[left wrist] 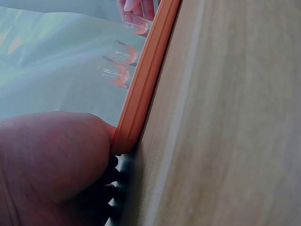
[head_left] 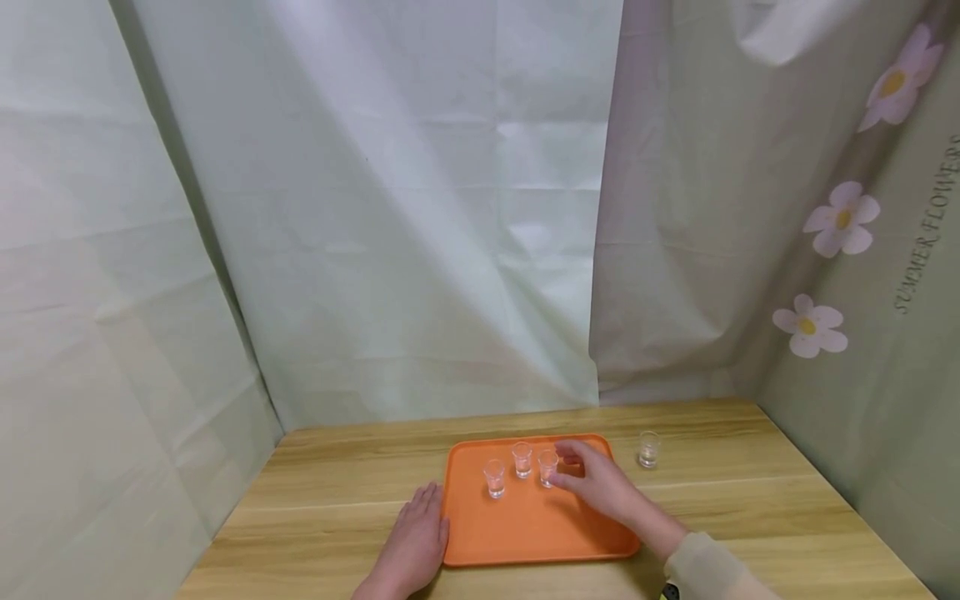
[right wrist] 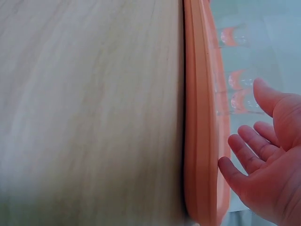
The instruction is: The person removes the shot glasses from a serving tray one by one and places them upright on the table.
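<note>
Fingers [right wrist: 247, 150] of the right hand [head_left: 600, 483] are spread and relaxed, gripping nothing; the fingertips lie just beside the nearest small glass [head_left: 548, 467], and whether they touch it cannot be told. In the right wrist view the palm faces the row of glasses, with a gap between thumb and glass. The left hand [head_left: 411, 546] lies flat on the wooden table [head_left: 337, 492], fingers straight, its thumb side pressed against the left rim of the orange tray [head_left: 525, 533]; the left wrist view shows the hand meeting the tray's near corner.

Three small clear glasses stand upright on the far half of the tray: the one by the right hand, a middle glass [head_left: 522, 459] slightly farther back, and a left glass [head_left: 494, 477] slightly nearer. A fourth glass [head_left: 648, 448] stands upright on the bare table, to the right of the tray and apart from it.

Pale creased sheeting [head_left: 412, 208] hangs behind the table; at right hangs a flower-printed curtain [head_left: 847, 233].
</note>
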Demonstrator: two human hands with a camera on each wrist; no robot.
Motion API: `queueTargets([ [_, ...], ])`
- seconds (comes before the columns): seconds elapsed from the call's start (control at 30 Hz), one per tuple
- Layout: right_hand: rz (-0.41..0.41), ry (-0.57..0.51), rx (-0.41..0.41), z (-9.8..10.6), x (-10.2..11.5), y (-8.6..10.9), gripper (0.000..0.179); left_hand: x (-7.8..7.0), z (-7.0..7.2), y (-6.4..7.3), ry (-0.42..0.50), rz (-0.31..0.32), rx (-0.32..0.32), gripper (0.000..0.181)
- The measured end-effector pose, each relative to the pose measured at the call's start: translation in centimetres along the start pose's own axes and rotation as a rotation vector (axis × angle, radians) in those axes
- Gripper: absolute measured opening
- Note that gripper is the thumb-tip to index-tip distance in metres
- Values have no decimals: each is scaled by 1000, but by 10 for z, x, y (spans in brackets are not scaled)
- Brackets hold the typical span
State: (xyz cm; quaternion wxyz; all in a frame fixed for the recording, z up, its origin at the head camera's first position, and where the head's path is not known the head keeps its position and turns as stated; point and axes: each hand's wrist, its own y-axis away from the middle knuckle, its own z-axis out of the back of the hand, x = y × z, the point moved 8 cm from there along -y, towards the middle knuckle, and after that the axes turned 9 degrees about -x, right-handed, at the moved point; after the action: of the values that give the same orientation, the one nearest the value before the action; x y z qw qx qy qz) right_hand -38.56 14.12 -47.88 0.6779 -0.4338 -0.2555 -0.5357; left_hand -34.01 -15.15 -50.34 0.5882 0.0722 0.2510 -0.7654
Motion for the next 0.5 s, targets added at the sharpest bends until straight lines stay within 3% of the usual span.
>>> queueTargets([
  [0.5, 22, 36, -8, -9, 5, -5, 43, 0, 1, 1, 15, -23, -24, 52],
])
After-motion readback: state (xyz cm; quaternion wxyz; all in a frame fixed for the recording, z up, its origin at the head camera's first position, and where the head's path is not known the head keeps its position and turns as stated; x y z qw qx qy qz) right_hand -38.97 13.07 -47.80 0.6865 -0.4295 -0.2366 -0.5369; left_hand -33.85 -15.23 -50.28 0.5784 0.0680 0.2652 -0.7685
